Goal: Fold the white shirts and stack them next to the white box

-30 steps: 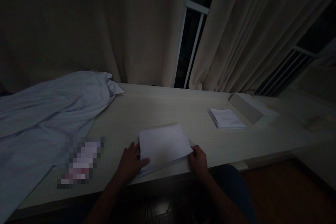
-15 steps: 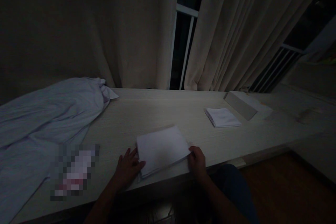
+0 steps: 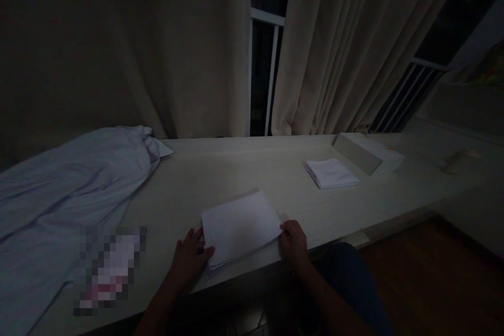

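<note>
The folded white cloth [image 3: 238, 227] lies flat on the pale wooden table [image 3: 244, 168], close to its near edge. The left hand [image 3: 191, 254] rests on the table with fingers spread, the thumb touching the cloth's near left corner. The right hand [image 3: 293, 239] has its fingers curled at the cloth's right corner; whether it really pinches the fabric cannot be told. Far to the right lies a smaller folded cloth [image 3: 331, 173], and a crumpled light blue sheet [image 3: 71, 184] covers the left side.
</note>
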Tool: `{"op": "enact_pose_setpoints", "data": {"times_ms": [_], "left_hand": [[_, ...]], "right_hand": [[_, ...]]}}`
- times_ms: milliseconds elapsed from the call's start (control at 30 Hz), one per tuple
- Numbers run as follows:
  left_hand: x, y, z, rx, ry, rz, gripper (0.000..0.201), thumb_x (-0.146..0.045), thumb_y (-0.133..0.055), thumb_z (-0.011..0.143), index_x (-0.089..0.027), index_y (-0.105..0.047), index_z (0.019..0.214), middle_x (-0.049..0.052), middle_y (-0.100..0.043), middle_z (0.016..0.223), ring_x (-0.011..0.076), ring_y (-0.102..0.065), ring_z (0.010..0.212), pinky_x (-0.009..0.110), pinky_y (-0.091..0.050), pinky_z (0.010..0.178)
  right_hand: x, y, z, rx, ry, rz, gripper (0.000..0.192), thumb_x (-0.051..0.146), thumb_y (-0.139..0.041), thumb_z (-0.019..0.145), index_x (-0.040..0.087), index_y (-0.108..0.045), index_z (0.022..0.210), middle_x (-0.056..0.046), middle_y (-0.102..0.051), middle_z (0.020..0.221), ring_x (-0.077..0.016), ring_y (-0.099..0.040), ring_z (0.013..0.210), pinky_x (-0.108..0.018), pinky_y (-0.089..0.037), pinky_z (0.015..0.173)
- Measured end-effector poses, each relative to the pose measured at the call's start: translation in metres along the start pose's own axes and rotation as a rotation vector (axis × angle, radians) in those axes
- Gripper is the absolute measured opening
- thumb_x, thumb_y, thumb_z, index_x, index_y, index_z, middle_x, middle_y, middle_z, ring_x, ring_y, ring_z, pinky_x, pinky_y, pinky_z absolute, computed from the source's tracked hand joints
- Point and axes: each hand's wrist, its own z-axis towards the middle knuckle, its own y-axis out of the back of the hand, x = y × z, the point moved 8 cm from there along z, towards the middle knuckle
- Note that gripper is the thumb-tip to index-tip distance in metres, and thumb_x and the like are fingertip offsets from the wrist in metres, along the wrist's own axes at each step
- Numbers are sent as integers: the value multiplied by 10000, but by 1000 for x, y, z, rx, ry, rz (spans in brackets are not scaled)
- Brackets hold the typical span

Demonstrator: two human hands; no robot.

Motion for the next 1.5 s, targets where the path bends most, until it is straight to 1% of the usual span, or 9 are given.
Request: {"op": "enact_pose_setpoints", "data": {"times_ms": [133,233,333,467,567,767,1033,1233,1500], "left_hand": [[-3,12,-4,-39,13,-47,371,-517,-487,774,-209,-658,890,108,-467,1444,365,-387,1340,566,-337,1043],[-8,49,-8,-273,138,-112,571,-607,-534,744,-155,-566,1091,178,-408,1463,341,-446,1297,489,-396,1030],[-53,75,-5,-425,-2,-75,646,-642,-507,774,-158,-504,1202,147,-360,1499,298,-313,1394,458,-318,1112],[-121,51,5,-278,-249,54,663,-652,-434,832,-224,-475,1336,104,-352,1519,303,-223,1435,504,-220,1147],[-142,25,4,-244,-321,161,690,-677,-439,817,-339,-403,1417,64,-253,1570,367,-90,1455,615,-93,1134],[-132,-4,3,-169,-294,208,808,-758,-462,744,-379,-343,1448,32,-217,1581,389,-2,1454,651,15,1117],[-129,-4,3,-191,-309,205,811,-787,-426,741,-390,-347,1444,44,-254,1568,403,-38,1450,664,9,1111],[-128,-4,2,-179,-301,189,818,-798,-405,742,-378,-355,1443,46,-246,1572,385,-30,1455,643,27,1121],[-123,-3,-1,-191,-314,152,822,-802,-392,743,-362,-374,1437,63,-230,1576,396,-25,1452,649,24,1116]], "right_hand": [[2,5,2,-14,-17,43,192,153,-458,781,200,-615,882,-50,-585,864,-191,-568,834,-319,-468,756],[0,9,5,-25,-96,77,183,221,-441,856,198,-615,909,-44,-607,862,-184,-576,823,-304,-462,750],[-5,12,7,-48,-206,98,235,321,-410,927,196,-609,930,-40,-626,865,-181,-586,823,-294,-457,757],[-16,8,8,-69,-343,125,281,417,-443,926,193,-587,1017,-53,-649,916,-193,-607,841,-300,-474,747],[-23,-3,7,-25,-364,111,366,450,-585,838,192,-560,1097,-69,-649,981,-211,-616,877,-323,-493,768],[-21,-9,7,30,-253,-71,363,332,-639,771,193,-561,1097,-93,-601,1046,-239,-580,959,-381,-488,847],[3,-8,13,79,-65,-209,395,359,-556,863,172,-540,1210,-147,-595,1178,-280,-548,1110,-463,-461,935],[43,-41,7,405,180,-453,642,464,-447,939,214,-265,1501,-110,-288,1539,-315,-202,1430,-583,-211,1117],[46,-51,4,460,197,-465,658,512,-441,934,210,-290,1499,-114,-301,1525,-344,-236,1414,-625,-156,1115]]}}
